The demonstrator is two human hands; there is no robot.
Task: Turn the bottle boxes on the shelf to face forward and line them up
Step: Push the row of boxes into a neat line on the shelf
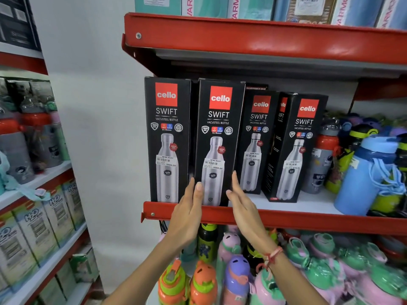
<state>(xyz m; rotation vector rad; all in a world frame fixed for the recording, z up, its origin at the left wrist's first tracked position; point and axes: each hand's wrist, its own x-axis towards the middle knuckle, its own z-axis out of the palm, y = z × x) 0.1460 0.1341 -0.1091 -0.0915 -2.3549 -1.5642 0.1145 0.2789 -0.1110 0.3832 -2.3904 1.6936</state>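
My left hand [187, 213] and right hand [241, 204], open, press the second box [218, 142]; uneven pressure could tip it.

To the right of the middle shelf board stands a big blue bottle [367, 175] with a strap, close to the board's front edge, and behind it a grey bottle with a red cap [322, 159] among other coloured flasks. On the board below crowd children's bottles: two orange-and-green ones [187, 282] at the front left, a purple one [236, 276] beside them, pink-and-green ones [326, 269] towards the right. On the side rack at the left, pale H2O boxes [41, 225] stand in a row, with grey and red flasks [28, 137] on the board above them.
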